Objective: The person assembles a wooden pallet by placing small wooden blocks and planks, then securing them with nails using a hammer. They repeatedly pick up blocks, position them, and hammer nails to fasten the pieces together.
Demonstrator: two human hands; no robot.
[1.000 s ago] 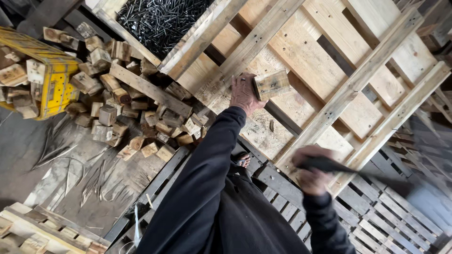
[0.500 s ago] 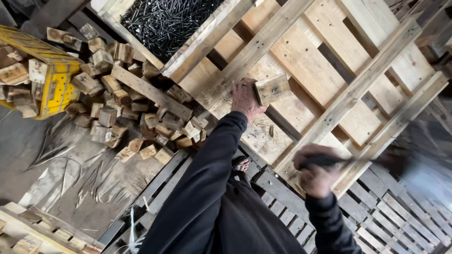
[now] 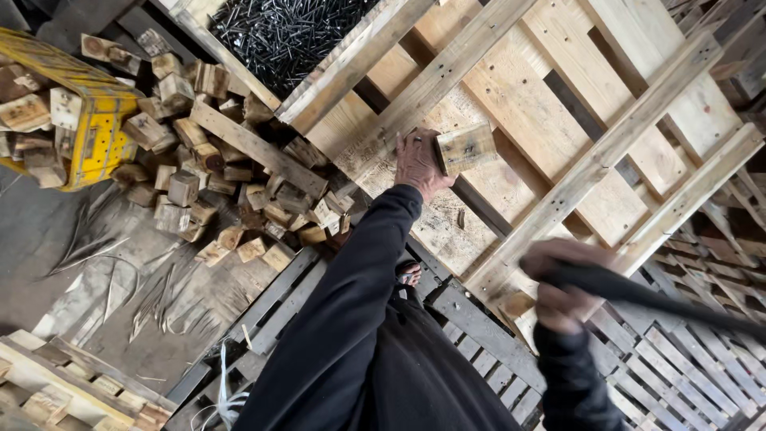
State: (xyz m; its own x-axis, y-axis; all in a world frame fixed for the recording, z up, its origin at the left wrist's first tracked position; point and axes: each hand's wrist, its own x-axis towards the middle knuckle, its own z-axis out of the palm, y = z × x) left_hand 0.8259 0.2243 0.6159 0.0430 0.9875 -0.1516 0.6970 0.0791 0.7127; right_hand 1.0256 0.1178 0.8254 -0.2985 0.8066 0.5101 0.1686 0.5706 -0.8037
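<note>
Daylight falls on a grey floor [image 3: 48,263] strewn with a heap of wood offcuts [image 3: 215,183], stacked grey pallets [image 3: 686,359] nearby.

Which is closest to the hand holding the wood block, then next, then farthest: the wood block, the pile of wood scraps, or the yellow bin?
From the left hand:
1. Wood block, in its grip.
2. Pile of wood scraps, image left.
3. Yellow bin, far image left.
</note>
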